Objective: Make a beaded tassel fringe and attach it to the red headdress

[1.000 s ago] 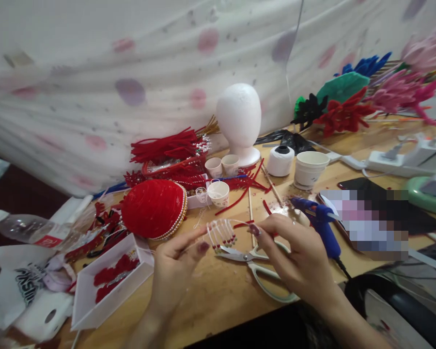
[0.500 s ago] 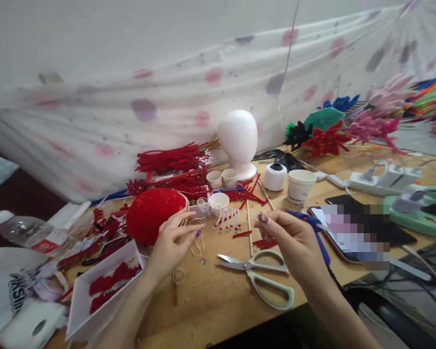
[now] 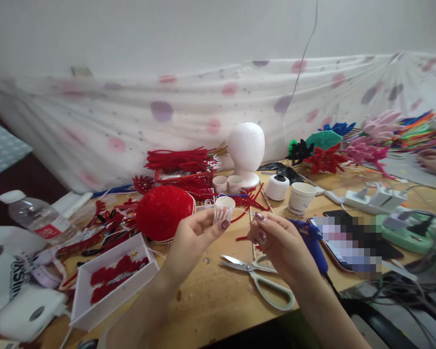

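My left hand pinches a small bunch of white beaded strands between thumb and fingers, raised above the wooden table. My right hand is a short way to the right, fingers closed on the thin wire or thread that runs from the bunch. Pale green scissors lie shut on the table just below both hands. A red beaded dome-shaped cap sits behind my left hand.
A white box of red pieces is at the left, with a water bottle beyond it. A foam head, paper cups, thread spool, blue glue gun, phone and power strip crowd the back and right.
My hands have drawn closer together and the spread beaded strands are now gathered into a bunch in my left fingers. The view has tilted upward.
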`<action>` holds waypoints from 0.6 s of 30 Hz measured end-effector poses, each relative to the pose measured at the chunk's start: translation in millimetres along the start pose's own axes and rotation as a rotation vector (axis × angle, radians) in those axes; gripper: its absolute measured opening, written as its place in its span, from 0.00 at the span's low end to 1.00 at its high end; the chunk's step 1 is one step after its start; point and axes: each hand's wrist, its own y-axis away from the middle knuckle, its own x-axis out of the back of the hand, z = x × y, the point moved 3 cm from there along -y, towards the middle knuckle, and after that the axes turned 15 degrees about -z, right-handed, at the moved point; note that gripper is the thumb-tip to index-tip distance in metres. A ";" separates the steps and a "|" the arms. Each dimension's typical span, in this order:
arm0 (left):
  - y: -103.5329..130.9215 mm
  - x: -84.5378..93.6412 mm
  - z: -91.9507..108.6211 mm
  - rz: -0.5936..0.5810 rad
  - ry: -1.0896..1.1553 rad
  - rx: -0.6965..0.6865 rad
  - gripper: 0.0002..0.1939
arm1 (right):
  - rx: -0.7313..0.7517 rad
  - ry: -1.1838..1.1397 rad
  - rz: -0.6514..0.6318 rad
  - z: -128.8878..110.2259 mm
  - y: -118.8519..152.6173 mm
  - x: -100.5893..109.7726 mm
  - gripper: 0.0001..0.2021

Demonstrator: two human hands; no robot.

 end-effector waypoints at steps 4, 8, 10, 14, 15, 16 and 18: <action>0.1 -10.8 -5.6 0.031 0.128 -0.015 0.13 | 0.002 -0.026 -0.024 0.9 -0.2 -6.8 0.14; 6.6 -17.1 -1.8 0.059 0.145 -0.006 0.10 | -0.009 -0.075 -0.049 -1.7 4.7 -14.5 0.14; 10.7 -19.4 2.6 0.080 0.134 -0.005 0.10 | -0.025 -0.094 -0.063 -2.4 8.0 -17.7 0.14; 13.3 -27.5 6.6 0.127 0.273 -0.013 0.15 | -0.041 -0.124 -0.068 1.9 13.6 -21.0 0.13; 12.5 -30.5 6.4 0.131 0.327 -0.018 0.14 | -0.037 -0.132 -0.069 3.9 14.5 -21.5 0.12; 11.2 -33.4 6.1 0.133 0.372 -0.027 0.12 | -0.040 -0.139 -0.074 6.0 15.2 -22.0 0.12; 8.5 -38.6 5.1 0.133 0.423 -0.052 0.08 | -0.048 -0.155 -0.092 9.7 16.0 -23.3 0.12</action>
